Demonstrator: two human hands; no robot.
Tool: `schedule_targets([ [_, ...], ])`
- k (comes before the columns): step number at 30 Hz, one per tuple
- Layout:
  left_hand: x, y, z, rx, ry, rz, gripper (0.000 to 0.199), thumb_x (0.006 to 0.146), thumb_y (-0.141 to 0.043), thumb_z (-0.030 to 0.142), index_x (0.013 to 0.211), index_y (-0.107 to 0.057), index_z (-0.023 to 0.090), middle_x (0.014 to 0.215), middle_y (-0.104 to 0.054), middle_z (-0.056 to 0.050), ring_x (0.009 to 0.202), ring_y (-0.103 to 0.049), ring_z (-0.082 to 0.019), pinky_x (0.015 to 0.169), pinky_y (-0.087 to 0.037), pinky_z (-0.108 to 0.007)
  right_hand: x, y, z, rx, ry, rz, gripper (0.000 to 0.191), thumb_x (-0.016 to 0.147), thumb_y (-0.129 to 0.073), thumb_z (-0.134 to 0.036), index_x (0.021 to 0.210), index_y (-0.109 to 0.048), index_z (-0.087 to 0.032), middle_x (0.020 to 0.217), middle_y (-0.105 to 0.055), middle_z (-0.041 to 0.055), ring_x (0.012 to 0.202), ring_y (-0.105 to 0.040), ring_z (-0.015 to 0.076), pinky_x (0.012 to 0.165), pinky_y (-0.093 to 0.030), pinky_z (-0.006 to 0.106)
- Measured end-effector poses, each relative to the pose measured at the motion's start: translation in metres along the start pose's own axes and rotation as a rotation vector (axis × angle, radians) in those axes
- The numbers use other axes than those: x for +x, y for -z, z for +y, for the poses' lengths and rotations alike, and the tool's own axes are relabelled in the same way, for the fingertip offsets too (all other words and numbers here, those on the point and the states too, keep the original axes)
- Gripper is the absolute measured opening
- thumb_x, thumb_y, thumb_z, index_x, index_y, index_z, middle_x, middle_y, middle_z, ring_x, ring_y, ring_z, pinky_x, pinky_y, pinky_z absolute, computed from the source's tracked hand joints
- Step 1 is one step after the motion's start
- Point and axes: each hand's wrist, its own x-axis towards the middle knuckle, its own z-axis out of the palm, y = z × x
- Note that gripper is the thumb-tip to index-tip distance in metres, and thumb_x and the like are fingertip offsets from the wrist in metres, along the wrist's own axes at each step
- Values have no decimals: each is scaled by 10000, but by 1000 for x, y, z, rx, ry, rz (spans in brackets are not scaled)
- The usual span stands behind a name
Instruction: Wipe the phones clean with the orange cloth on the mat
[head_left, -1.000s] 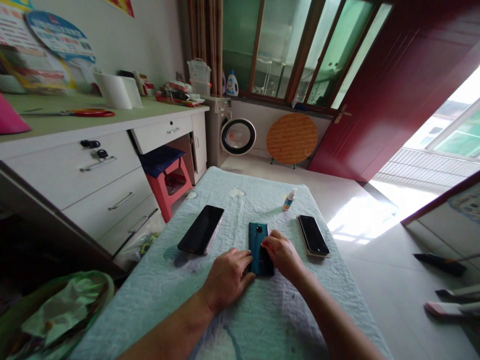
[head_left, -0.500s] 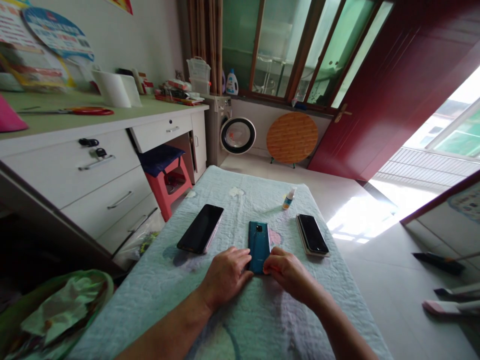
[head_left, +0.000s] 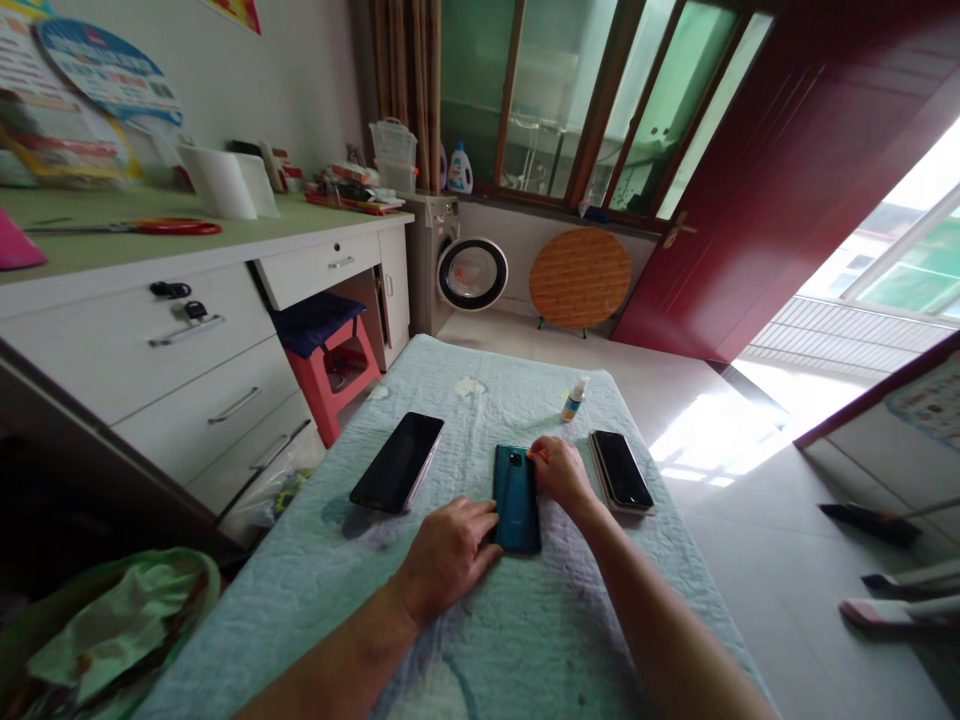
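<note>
A teal smartphone lies back up on the quilted cloth, its dark square camera patch near the far end. My left hand grips its left edge near the close end, fingertips on the side and thumb at the lower corner. At the far right corner of the phone, my right hand is closed in a pinch. A bit of orange shows at its fingertips, too small to name. To the left lies a larger black-screened phone, and on the right another phone in a pale case, screen up.
A small spray bottle stands beyond the phones on the cloth-covered table. Left are a white desk, a red stool and a green bin. A washing machine with its door open stands behind.
My right hand has moved away from me along the phone's right edge, from the near corner to the far corner. My left hand stays at the left edge.
</note>
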Motion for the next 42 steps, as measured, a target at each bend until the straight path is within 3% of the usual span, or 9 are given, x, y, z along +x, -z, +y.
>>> schedule_targets([
  [5,0,-3,-2,-8,-11,15,262,844,-669,219,1106,-651,217,1172,-675,-54,1055,-614,-244,957,-467,-376,-14,0,-4,40,-46,9,164,865,-544,-237,810,-691,-190,710,-671,16,678,-606,146,627,-392,219],
  [13,-1,-4,-1,8,-7,40,242,848,-656,238,1088,-659,214,1190,-673,-60,1078,-614,-253,968,-469,-389,-61,9,-9,127,93,5,139,853,-542,-187,756,-642,-196,773,-643,19,724,-589,147,681,-391,229],
  [25,-3,-13,-5,59,-46,122,246,830,-676,224,1074,-664,192,1187,-679,-78,1057,-635,-258,953,-503,-420,-122,18,-17,171,144,-103,193,889,-488,-151,783,-642,-201,771,-591,7,735,-572,134,665,-383,225],
  [30,-3,-10,-4,63,-52,112,237,830,-667,219,1065,-665,190,1184,-679,-74,1049,-634,-260,943,-508,-410,-124,24,-15,124,204,-178,200,883,-493,-130,787,-652,-206,826,-595,16,763,-561,138,674,-393,227],
  [35,-2,-7,-5,59,-84,99,223,903,-505,174,1044,-677,191,1167,-685,-67,1037,-636,-234,956,-496,-389,-118,23,-21,21,249,-195,174,850,-512,-80,789,-632,-190,855,-584,29,793,-550,147,705,-404,232],
  [42,-2,-6,-7,73,-85,51,367,820,-458,42,1090,-669,173,1212,-667,-72,1086,-617,-223,1005,-463,-375,-115,4,-37,-143,376,-160,175,839,-526,-39,796,-613,-185,854,-589,33,782,-525,153,670,-378,241],
])
